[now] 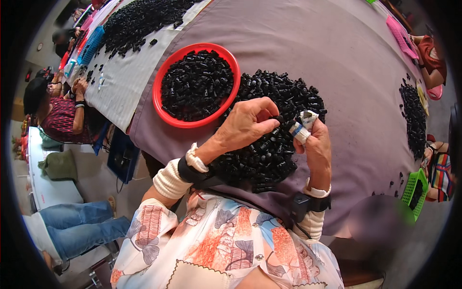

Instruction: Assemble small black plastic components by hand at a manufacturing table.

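A small black plastic piece point(277, 118) is pinched between the thumb and forefinger of my left hand point(248, 121). Close beside it, to the right, my right hand point(316, 147) has its fingers bent together. White wrapping with a blue band point(300, 132) covers a fingertip of that hand, with more whitish material above it. What these fingers grip, if anything, is hidden. Both hands hover over a heap of similar black pieces point(267, 156). Behind my left hand stands a round red basin point(159, 103) filled with more of them.
A greyish-purple cloth point(356, 62) covers the table. Far left, another heap of black pieces point(139, 24) lies near a blue basket point(91, 45) and a seated person point(55, 113). On the right are black pieces point(413, 115), a green basket point(410, 185) and other people.
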A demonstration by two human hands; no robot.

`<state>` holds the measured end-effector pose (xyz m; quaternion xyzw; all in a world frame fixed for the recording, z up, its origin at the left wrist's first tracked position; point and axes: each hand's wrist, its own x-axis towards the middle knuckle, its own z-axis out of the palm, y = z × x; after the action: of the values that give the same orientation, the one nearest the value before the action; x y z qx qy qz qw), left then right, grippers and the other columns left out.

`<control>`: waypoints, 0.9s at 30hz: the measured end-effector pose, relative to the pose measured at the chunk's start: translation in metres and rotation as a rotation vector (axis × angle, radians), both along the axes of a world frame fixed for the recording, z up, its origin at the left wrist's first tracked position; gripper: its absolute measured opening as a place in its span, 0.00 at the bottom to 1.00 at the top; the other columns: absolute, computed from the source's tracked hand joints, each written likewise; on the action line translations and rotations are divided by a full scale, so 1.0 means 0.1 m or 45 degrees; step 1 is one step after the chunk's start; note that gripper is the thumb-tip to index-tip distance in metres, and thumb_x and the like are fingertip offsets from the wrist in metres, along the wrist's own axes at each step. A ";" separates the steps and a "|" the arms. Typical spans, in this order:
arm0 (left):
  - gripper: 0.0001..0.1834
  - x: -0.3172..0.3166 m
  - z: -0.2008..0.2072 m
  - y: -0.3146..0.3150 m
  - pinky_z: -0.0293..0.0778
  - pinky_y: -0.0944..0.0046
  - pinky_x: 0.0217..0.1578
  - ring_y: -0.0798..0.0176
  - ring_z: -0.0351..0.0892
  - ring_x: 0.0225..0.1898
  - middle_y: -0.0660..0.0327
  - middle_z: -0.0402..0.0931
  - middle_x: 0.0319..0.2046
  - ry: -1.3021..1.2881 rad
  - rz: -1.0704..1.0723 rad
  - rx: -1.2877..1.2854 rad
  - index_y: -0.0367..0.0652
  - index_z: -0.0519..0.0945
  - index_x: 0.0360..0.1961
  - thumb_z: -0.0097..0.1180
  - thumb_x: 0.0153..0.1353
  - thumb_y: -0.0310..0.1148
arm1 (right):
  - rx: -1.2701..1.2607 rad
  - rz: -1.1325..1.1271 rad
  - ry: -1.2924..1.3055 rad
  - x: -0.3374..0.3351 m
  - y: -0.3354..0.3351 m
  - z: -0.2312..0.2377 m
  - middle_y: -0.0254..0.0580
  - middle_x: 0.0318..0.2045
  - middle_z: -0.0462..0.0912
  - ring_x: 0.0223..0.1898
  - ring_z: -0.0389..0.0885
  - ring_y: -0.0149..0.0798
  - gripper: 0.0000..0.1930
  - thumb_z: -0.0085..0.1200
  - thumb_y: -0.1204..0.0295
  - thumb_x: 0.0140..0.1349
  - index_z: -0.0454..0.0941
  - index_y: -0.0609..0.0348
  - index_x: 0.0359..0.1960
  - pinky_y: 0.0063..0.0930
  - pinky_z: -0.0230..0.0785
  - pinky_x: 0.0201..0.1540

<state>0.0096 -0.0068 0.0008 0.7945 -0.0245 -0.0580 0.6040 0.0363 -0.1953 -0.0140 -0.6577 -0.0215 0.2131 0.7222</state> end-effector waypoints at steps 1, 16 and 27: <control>0.07 -0.01 0.04 0.02 0.69 0.76 0.28 0.78 0.72 0.27 0.66 0.75 0.26 -0.002 0.003 -0.003 0.36 0.75 0.32 0.58 0.53 0.26 | 0.010 0.017 -0.001 0.00 0.03 0.01 0.26 0.13 0.69 0.12 0.63 0.19 0.06 0.56 0.73 0.53 0.73 0.59 0.30 0.14 0.51 0.12; 0.09 -0.08 0.24 0.17 0.71 0.78 0.34 0.78 0.73 0.32 0.66 0.75 0.31 0.128 -0.105 -0.433 0.35 0.75 0.37 0.58 0.54 0.24 | 0.096 0.082 -0.078 -0.12 0.16 0.23 0.29 0.19 0.75 0.15 0.66 0.19 0.07 0.55 0.76 0.54 0.75 0.61 0.35 0.12 0.54 0.15; 0.12 -0.09 0.11 0.10 0.71 0.76 0.34 0.76 0.74 0.31 0.64 0.76 0.31 0.151 0.034 -0.850 0.36 0.76 0.41 0.56 0.56 0.28 | 0.100 0.060 -0.068 -0.14 0.23 0.24 0.27 0.17 0.73 0.15 0.66 0.18 0.06 0.56 0.77 0.53 0.74 0.59 0.32 0.12 0.55 0.14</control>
<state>0.0005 0.0036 0.0115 0.5483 0.0035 -0.0849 0.8320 0.0224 -0.1720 0.0096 -0.6335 -0.0647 0.2113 0.7415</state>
